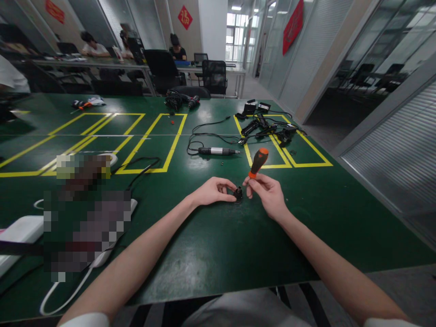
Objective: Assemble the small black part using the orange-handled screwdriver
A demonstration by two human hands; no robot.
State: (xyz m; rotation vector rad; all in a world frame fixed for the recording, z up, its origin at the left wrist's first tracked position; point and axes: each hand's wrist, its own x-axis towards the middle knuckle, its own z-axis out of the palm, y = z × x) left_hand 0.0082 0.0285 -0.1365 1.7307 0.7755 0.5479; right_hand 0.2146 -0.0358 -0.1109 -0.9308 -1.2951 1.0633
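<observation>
Left hand pinches black part, well in from near edge of desk. Right hand, clamped round screwdriver, handle up, just beside it. Green top runs on to right edge. Cable pile near far right corner; glass wall beyond.

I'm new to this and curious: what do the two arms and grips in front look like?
They are a person's: the left grip and right grip are ungloved human hands, with no rings, watch or cables visible. The left forearm and right forearm are bare and tapering. At the bottom edge, a whitish left sleeve and right sleeve just show.
</observation>
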